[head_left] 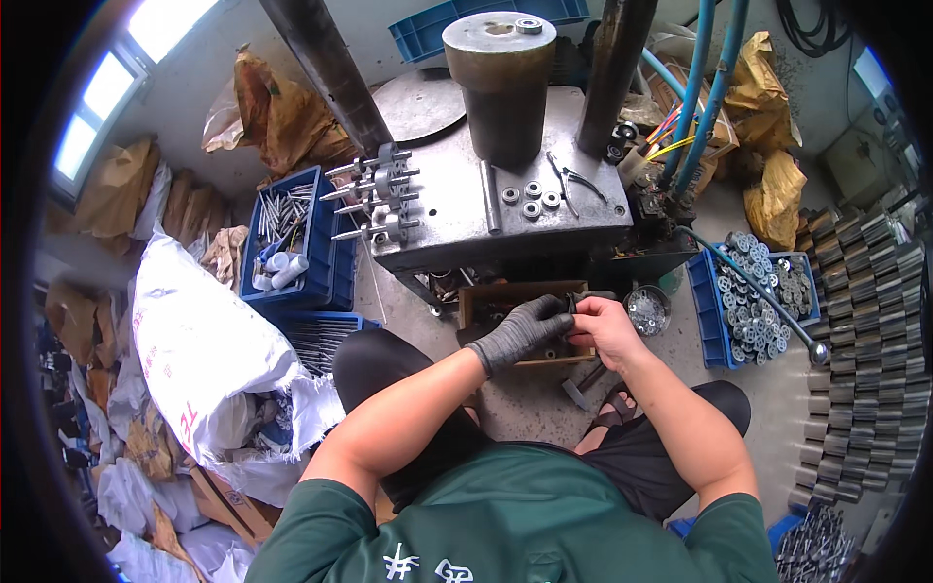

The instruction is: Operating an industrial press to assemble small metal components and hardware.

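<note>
My left hand (525, 330), in a dark grey glove, and my bare right hand (604, 325) meet in front of me over a small wooden box (505, 291) under the press table. Both pinch a small dark metal part (571, 303) between their fingertips. The part is mostly hidden by the fingers. On the steel press table (457, 214) lie a short steel rod (491, 197), three ring bearings (531, 197) and a pair of pliers (573, 182). A thick steel cylinder (500, 83) stands behind them. Several assembled shafts (374, 199) lie on the table's left edge.
A blue crate of steel pins (289, 238) sits at left beside a white sack (199, 340). A blue crate of bearings (753, 296) and a small bowl of washers (648, 309) sit at right. Stacked grey parts (860, 330) fill the far right. A hammer (581, 384) lies on the floor.
</note>
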`<state>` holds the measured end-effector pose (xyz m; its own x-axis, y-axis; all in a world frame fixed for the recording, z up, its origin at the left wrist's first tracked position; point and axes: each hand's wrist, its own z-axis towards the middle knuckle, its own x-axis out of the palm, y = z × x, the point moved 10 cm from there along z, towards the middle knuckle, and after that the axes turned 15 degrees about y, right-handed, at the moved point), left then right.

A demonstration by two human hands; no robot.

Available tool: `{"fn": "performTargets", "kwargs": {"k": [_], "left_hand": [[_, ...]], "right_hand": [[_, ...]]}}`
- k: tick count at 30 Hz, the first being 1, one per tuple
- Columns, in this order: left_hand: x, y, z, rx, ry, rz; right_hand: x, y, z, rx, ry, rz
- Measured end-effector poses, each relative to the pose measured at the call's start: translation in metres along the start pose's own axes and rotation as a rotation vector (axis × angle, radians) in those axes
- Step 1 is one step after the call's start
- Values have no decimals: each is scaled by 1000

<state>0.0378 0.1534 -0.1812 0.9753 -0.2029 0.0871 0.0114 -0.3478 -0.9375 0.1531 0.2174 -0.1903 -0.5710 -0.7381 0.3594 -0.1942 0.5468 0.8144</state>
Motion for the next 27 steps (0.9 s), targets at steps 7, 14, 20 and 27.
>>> {"fn": "performTargets", "kwargs": {"k": [7,14,20,27], "left_hand": [[-46,-17,0,6,-336,401],[-57,10,8,-131,-383,263],[-50,7,10,-95,-385,395],[-29,-5,8,-91,-324,385]], "right_hand": [[-9,17,36,-210,-121,-536],[56,68,3,-549,-108,-1346],[41,61,0,-434,-182,-1360],[30,52,-5,-378,-184,-1293]]}}
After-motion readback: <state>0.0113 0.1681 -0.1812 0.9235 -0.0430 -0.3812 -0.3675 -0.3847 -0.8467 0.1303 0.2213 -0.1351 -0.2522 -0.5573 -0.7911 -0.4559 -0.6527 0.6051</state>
